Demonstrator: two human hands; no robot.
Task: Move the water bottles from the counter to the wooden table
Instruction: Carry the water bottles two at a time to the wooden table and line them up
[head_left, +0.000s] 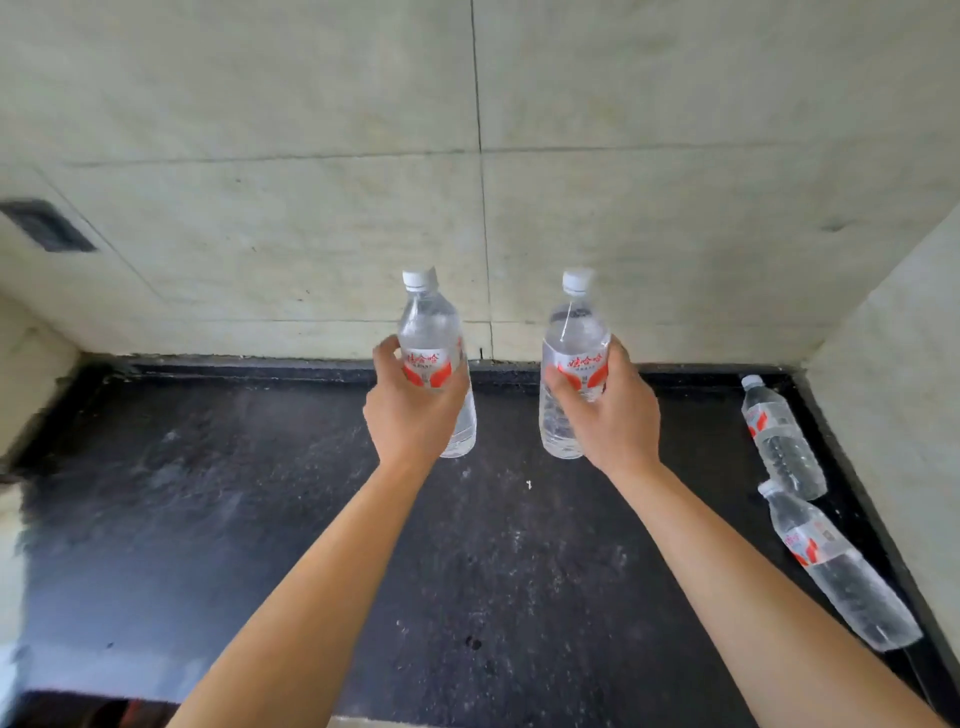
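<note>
Head view: our left hand and right hand each hold a grip round an upright bottle above the dark tabletop. Smooth full plastic could slip mid-carry; two more bottles lie by the right wall.

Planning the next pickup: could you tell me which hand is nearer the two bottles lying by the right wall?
Right. The right hand is closer to the lying bottles; the left hand is farther left.
</note>
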